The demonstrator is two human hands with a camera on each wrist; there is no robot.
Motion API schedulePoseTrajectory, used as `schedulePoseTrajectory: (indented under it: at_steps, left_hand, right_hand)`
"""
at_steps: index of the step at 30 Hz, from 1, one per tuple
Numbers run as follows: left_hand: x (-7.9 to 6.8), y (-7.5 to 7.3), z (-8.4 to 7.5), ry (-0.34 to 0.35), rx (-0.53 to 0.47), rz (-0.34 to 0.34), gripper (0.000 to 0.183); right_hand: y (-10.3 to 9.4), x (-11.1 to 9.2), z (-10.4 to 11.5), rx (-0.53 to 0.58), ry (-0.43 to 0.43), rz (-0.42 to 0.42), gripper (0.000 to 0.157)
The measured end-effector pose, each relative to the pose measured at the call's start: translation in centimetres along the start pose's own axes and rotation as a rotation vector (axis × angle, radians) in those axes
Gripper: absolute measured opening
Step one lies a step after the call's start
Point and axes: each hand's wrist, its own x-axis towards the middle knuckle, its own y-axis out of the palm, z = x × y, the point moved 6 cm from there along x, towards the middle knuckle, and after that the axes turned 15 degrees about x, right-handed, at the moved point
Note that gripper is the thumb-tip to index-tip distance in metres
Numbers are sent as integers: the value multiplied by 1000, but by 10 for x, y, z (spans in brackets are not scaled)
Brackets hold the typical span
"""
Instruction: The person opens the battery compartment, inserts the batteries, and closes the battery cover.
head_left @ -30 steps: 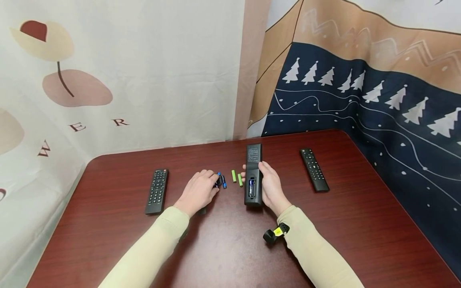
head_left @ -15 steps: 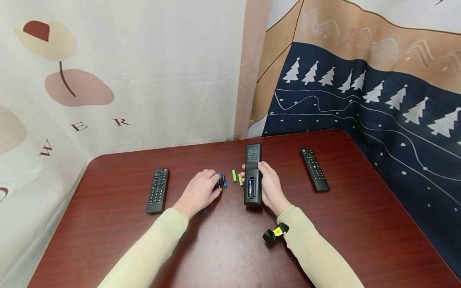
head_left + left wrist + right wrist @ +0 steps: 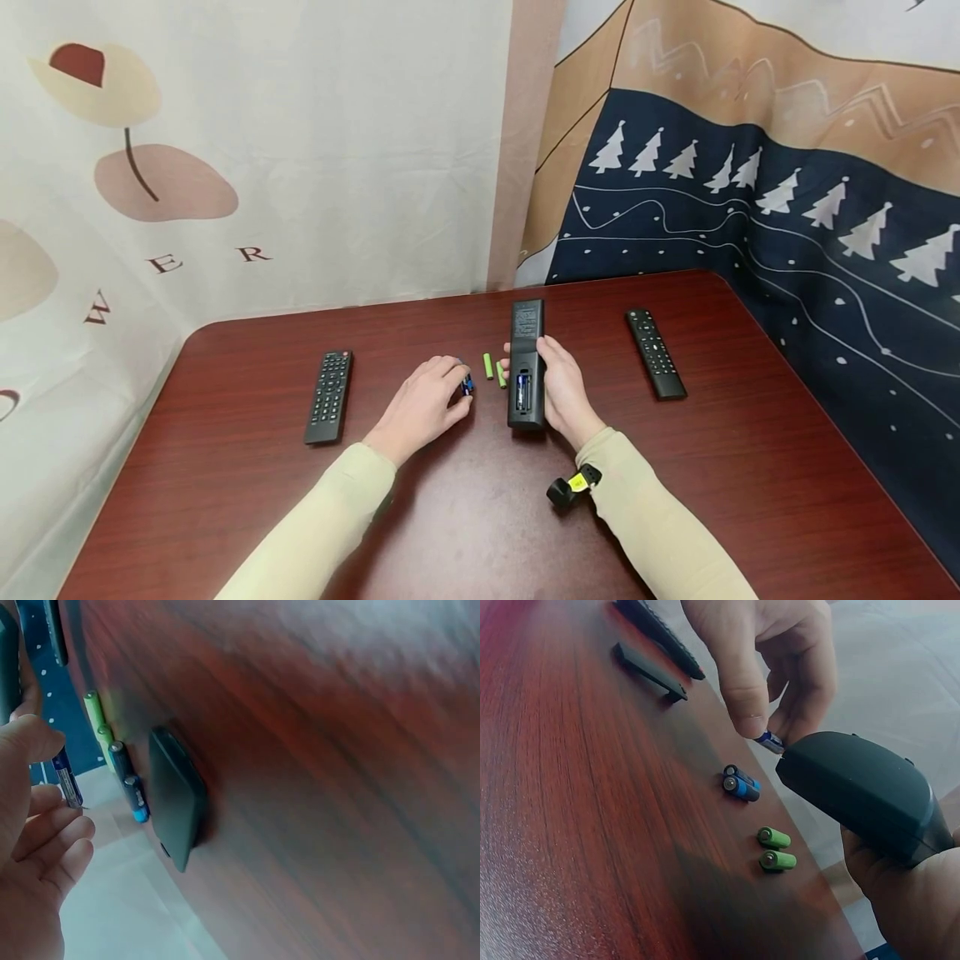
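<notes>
My right hand [image 3: 566, 392] grips a black remote control [image 3: 528, 333], its back facing up and its battery slot uncovered. A dark blue battery [image 3: 523, 390] lies in that slot. Between thumb and fingers my left hand [image 3: 422, 404] pinches another blue battery [image 3: 67, 780], raised off the table just left of the remote. Two black-and-blue batteries [image 3: 741, 786] lie on the table below the left hand, which partly hides them in the head view. Side by side next to them are two green batteries [image 3: 488, 367].
A second remote [image 3: 328, 398] lies face up at the left of the dark red table [image 3: 247, 500], and a third [image 3: 655, 354] at the right. A black battery cover [image 3: 176, 799] sits under the left wrist. Patterned cloths [image 3: 360, 167] hang behind the table.
My left hand has shifted right, toward the remote, and now covers more of the loose blue batteries in the head view. The right hand and its remote have stayed almost still.
</notes>
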Motion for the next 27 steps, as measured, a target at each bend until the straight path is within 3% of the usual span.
schedulePoseTrajectory:
  at_steps: [11, 27]
  left_hand:
    - [2, -7, -11, 39, -41, -47, 20]
    - [4, -10, -20, 37, -74, -82, 15]
  right_hand:
    - [0, -1, -3, -17, 10, 6, 47]
    - [0, 0, -3, -59, 1, 10, 46]
